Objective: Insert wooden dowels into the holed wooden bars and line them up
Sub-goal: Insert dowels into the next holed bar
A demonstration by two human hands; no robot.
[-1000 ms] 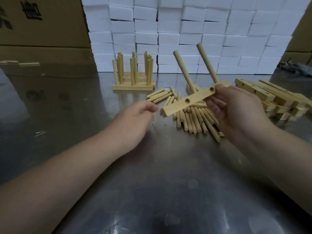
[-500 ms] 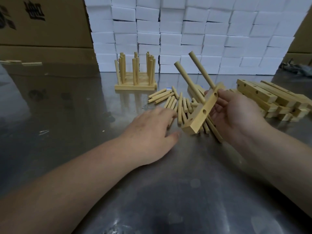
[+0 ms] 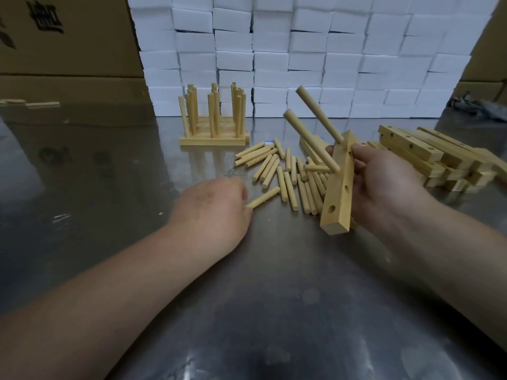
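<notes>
As the left hand (image 3: 214, 212) lies low on the tabletop (image 3: 274, 311), its grip pinches the near end of a loose dowel (image 3: 263, 198), likely the next one to go in. The right hand (image 3: 384, 187), grip curled round the bar (image 3: 338, 193), tilts it so its empty holes face the left hand; two fitted dowels (image 3: 312, 142) stick out beyond. Farther off lie the dowel pile (image 3: 290, 174), the spare bars (image 3: 411, 149) and the finished row (image 3: 212, 139).
</notes>
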